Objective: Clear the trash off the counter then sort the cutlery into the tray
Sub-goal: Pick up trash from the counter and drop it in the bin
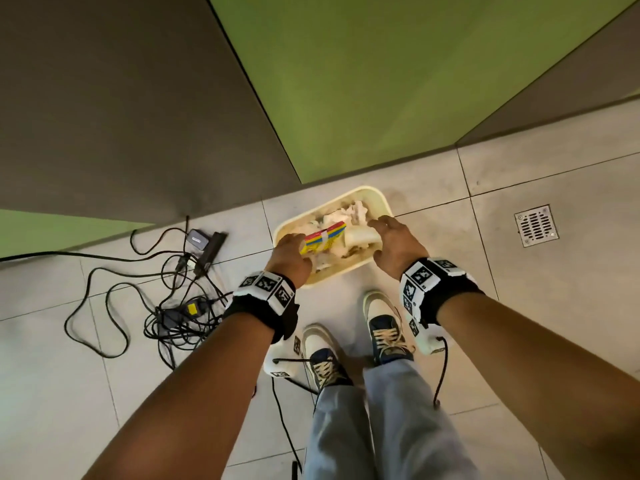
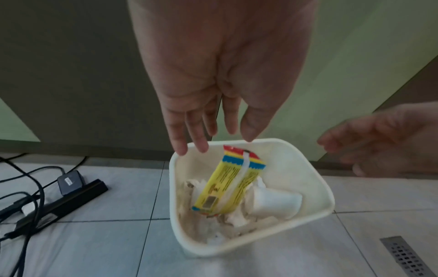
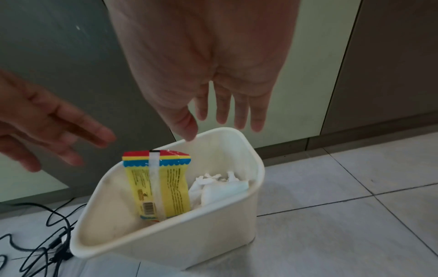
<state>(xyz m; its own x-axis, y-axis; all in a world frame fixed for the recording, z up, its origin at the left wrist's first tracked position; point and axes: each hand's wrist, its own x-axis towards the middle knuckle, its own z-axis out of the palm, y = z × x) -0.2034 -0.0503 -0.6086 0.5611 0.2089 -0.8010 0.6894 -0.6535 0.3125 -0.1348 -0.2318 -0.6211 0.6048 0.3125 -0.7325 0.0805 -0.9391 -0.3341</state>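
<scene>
My left hand (image 2: 213,84) hangs above the bin with fingers straight and spread, gripping nothing; my right hand (image 3: 208,75) is the same, fingers loose and pointing down over the far rim, empty. Both hover just over the white bin (image 3: 166,243), which stands on the tiled floor by the cabinet fronts.

The trash is inside it: a yellow wrapper (image 2: 227,187) with red and blue bands at its top stands tilted against the bin wall, beside crumpled white tissue (image 3: 213,187) and a small white cup (image 2: 275,204) lying on its side.

What could go wrong, as I judge it: the wrapper stands tall, its top near the rim, so a brush from my hands pulling away could flip it out onto the floor. The tangle of black cables (image 1: 166,306) lies near my shoes (image 1: 381,327); stepping back toward the bench I could snag one.

The wrapper carries small print and a barcode, too blurred for me to read; no brand is legible.
</scene>
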